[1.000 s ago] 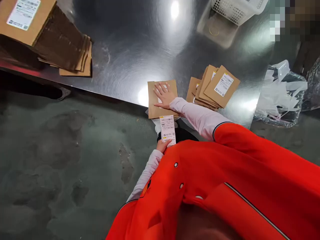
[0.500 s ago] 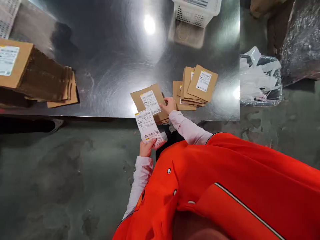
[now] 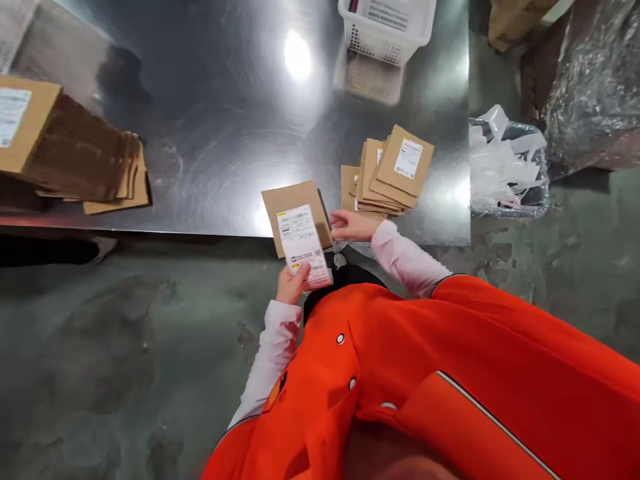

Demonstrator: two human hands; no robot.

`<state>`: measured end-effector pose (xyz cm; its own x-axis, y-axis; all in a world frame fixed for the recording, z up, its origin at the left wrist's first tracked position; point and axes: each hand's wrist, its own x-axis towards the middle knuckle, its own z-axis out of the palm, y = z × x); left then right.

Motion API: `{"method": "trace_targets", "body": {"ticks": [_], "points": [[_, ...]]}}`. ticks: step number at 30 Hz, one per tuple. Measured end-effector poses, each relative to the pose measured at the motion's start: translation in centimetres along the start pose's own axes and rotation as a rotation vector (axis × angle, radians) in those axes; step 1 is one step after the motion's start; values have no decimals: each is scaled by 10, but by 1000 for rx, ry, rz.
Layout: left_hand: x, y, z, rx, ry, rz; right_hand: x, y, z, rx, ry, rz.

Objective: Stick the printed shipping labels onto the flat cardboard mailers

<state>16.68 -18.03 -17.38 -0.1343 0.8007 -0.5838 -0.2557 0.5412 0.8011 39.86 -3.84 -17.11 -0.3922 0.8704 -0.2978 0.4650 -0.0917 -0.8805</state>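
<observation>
My left hand [image 3: 293, 283] is closed on a stack of printed shipping labels [image 3: 301, 233], thumb on top, at the table's front edge. The labels overlap a brown cardboard mailer [image 3: 290, 195], and no label shows on its uncovered part. Just off the mailer's right side is my right hand [image 3: 354, 225], fingers pointing left and somewhat apart, slightly blurred, with nothing visible in them. Beyond it lies a loose pile of flat mailers [image 3: 387, 183], the top one bearing a white label [image 3: 409, 159].
A tall stack of cardboard mailers [image 3: 80, 153] stands on the metal table [image 3: 210, 120] at left. A white plastic basket [image 3: 377, 40] is at the back. Right of the table are a lined bin of white scraps [image 3: 507, 167] and plastic-wrapped goods [image 3: 595, 100].
My right hand has left the mailer's edge and moved right. The label visible on the mailer before no longer shows. My left hand's labels now lie more over the mailer.
</observation>
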Motion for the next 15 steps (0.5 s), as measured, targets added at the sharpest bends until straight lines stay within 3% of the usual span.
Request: {"method": "trace_targets", "body": {"ticks": [1, 3, 5, 8, 12, 15], "points": [[1, 2, 1, 44, -54, -30, -6, -8, 31, 190, -103, -6], [5, 4, 1, 75, -126, -39, -19, -15, 77, 456, -140, 48], [11, 4, -2, -14, -47, 31, -29, -13, 99, 522, -160, 139], [20, 0, -3, -170, 171, 120, -28, -12, 98, 366, -242, 178], [24, -11, 10, -166, 194, 109, -13, -29, 78, 48, -141, 65], [23, -20, 26, -158, 317, 98, -6, -40, 71, -165, -163, 12]]}}
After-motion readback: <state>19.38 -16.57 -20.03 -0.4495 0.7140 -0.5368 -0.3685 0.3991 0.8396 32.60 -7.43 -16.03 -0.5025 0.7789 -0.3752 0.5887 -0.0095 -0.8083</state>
